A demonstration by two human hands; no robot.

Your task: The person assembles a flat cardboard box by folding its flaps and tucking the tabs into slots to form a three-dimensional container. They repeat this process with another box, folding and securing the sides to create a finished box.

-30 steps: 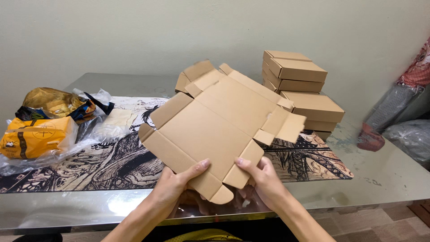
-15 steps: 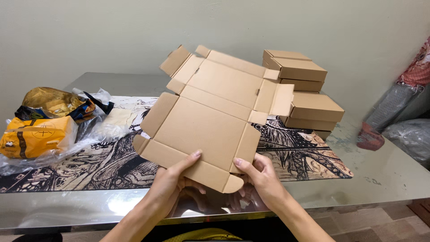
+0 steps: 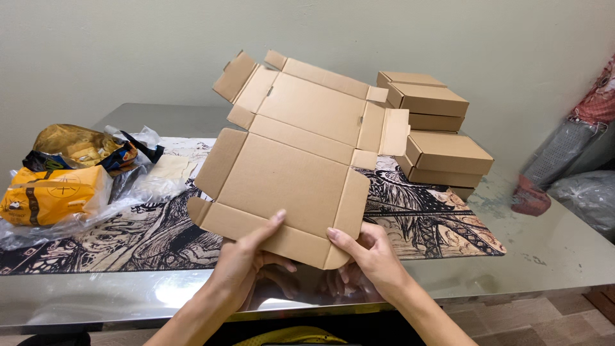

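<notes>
Both hands hold a flat, unfolded cardboard box blank (image 3: 288, 166) by its near edge, lifted above the table (image 3: 551, 256) and tilted so that its far flaps rise toward the wall. The left hand (image 3: 246, 263) grips the near flap left of the middle, thumb on top and fingers curled beneath. The right hand (image 3: 365, 256) pinches the near right corner, thumb on top of the card and fingers folded under it. Under the hands lies a dark patterned mat (image 3: 128, 230) on the shiny table. Beyond the right hand, well apart from it, stands a stack of folded boxes (image 3: 435, 134), partly hidden by the blank's right flaps. Far to the left of the left hand lie yellow packets (image 3: 51, 195) in clear plastic wrap, with another crumpled bag (image 3: 80, 144) behind them. Off to the right of the right hand, past the table's edge, sit grey bags (image 3: 586, 192).
</notes>
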